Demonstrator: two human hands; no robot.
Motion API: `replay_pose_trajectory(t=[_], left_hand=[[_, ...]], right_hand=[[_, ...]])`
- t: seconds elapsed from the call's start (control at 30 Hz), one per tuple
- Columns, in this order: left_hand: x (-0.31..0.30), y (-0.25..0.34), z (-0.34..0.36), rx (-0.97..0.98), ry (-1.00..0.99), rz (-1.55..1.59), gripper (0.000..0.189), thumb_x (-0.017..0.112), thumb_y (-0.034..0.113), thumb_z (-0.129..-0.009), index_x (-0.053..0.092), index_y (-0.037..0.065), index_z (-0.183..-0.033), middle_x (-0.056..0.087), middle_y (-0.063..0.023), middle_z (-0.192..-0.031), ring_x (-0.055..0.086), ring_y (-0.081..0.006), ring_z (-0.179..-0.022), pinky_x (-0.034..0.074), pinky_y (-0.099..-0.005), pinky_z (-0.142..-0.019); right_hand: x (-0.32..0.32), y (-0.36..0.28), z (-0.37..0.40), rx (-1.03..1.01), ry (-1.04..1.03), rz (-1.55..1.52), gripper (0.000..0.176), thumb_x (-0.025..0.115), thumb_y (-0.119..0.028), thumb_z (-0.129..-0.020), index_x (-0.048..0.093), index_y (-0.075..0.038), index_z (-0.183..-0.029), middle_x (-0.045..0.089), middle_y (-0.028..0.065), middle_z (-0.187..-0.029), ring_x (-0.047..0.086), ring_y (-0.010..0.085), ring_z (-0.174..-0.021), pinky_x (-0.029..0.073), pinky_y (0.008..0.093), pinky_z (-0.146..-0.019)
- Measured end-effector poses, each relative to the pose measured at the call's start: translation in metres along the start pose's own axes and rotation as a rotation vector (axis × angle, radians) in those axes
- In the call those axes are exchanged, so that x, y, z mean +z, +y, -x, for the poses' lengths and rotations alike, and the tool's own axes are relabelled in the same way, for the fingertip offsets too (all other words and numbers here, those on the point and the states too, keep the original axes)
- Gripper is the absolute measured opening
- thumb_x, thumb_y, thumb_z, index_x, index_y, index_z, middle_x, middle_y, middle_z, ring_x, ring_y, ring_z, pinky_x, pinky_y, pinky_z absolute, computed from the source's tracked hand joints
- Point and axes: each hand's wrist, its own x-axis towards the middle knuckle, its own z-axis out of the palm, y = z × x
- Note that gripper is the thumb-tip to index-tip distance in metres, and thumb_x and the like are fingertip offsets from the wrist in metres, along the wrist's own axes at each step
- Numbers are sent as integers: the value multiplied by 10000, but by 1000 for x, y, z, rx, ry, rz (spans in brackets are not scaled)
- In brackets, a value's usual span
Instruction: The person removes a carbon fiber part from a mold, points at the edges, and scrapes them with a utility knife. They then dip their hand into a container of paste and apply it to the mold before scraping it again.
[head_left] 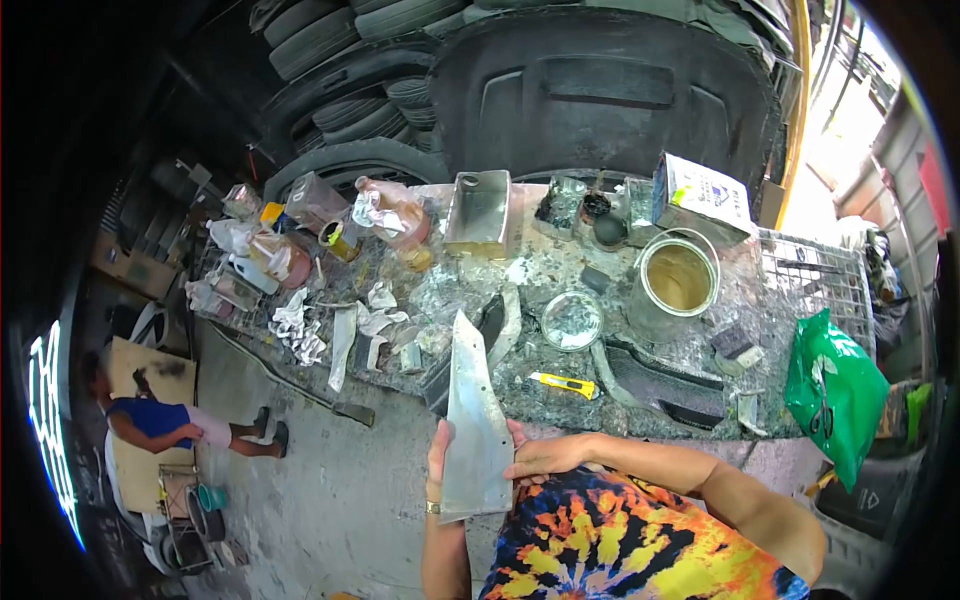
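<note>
On my feed the cluttered workbench (560, 270) filled the middle of the view. A big black moulded car part (600, 90) leaned behind it, beside stacked tyres (330, 40). Bare concrete floor (340, 490) opened out to the left and below, and that was the only free room. Another person (150, 420) bent over well off at that side.

In front of the near edge of the bench, the grey panel (475, 430) stood upright between the two hands, its pointed tip overlapping the bench top and its broad end low by the tie-dye shirt (620, 540). The left hand (437, 450) came straight up from below. It clasped the panel's left edge, with most of its fingers hidden behind the sheet. The right hand (545, 455) reached in from the right on a bent arm. Its fingers were nearly straight and pressed against the right edge, steadying rather than gripping. I could not tell where its thumb sat.

A green plastic bag (835, 390) hung at the bench's right end. An open paint can (678, 280) stood well beyond the panel, and a rectangular metal tin (480, 212) stood further back. A round lid (571, 320) and a yellow utility knife (563, 383) lay near the panel, just right of its tip.
</note>
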Motion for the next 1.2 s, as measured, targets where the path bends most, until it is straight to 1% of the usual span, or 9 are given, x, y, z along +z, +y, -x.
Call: replay_pose_trajectory(t=[0.1, 0.2, 0.3, 0.4, 0.47, 0.67, 0.83, 0.97, 1.2], left_hand=[[2, -5, -1, 27, 17, 4, 886, 431, 708, -891, 375, -5, -1414, 560, -254, -1245, 577, -346, -1140, 501, -464, -944], [-6, -10, 5, 22, 55, 10, 870, 424, 703, -896, 365, 17, -1427, 558, -266, -1239, 594, -364, -1107, 506, -475, -930], [-8, -13, 7, 29, 35, 76, 889, 387, 714, -903, 343, 12, -1447, 541, -290, -1261, 591, -386, -1109, 511, -488, -925], [-18, -15, 5, 42, -5, 116, 907, 347, 725, -909, 318, 11, -1467, 519, -316, -1285, 584, -412, -1120, 515, -506, -920], [-20, -20, 9, 51, -5, 143, 912, 328, 729, -913, 306, 12, -1476, 509, -328, -1295, 579, -424, -1129, 517, -514, -919], [-21, -24, 14, 27, 46, 160, 873, 285, 719, -928, 290, 59, -1499, 504, -300, -1330, 592, -464, -1107, 510, -534, -925], [-15, -30, 22, 121, 66, 169, 995, 278, 788, -884, 297, -10, -1478, 496, -288, -1348, 611, -458, -1074, 505, -529, -923], [-17, -35, 30, 181, 69, 255, 1092, 278, 832, -849, 301, -78, -1452, 481, -311, -1351, 609, -433, -1076, 504, -513, -931], [-15, -37, 37, 230, 53, 330, 1031, 278, 806, -871, 279, -26, -1481, 441, -346, -1371, 577, -420, -1139, 517, -484, -932]], right_hand=[[-22, -19, 33, -159, 50, 341, 411, 502, -402, -1009, 623, -16, -938, 634, 48, -780, 571, 158, -694, 480, 319, -665], [-58, -49, 111, -144, 439, 352, 313, 593, -297, -964, 656, -53, -1151, 702, 111, -1073, 659, 189, -972, 510, 327, -866], [-100, -59, 178, -47, 1056, 102, 258, 601, -251, -961, 665, -33, -1084, 686, 77, -952, 636, 129, -845, 522, 292, -775], [-157, -37, 219, -50, 1429, 483, 207, 569, -172, -942, 663, 8, -982, 689, 101, -862, 648, 177, -755, 519, 321, -695], [-194, -5, 238, 114, 1398, 752, 218, 538, -151, -928, 655, 22, -991, 692, 166, -854, 668, 280, -791, 518, 373, -720], [-289, 82, 225, 537, 735, 1013, 245, 583, -139, -866, 654, 61, -989, 698, 198, -887, 688, 238, -783, 510, 408, -716], [-328, 113, 208, 1339, 485, 619, 231, 712, -346, -737, 719, -131, -821, 702, 102, -843, 604, 192, -612, 447, 330, -528], [-476, 336, 281, 1517, 464, 201, 195, 688, -325, -746, 722, -133, -743, 718, 97, -886, 640, 225, -687, 496, 371, -607], [-393, 203, 221, 1422, 454, 694, 208, 681, -322, -751, 728, -120, -767, 721, 98, -899, 651, 233, -725, 504, 383, -635]])
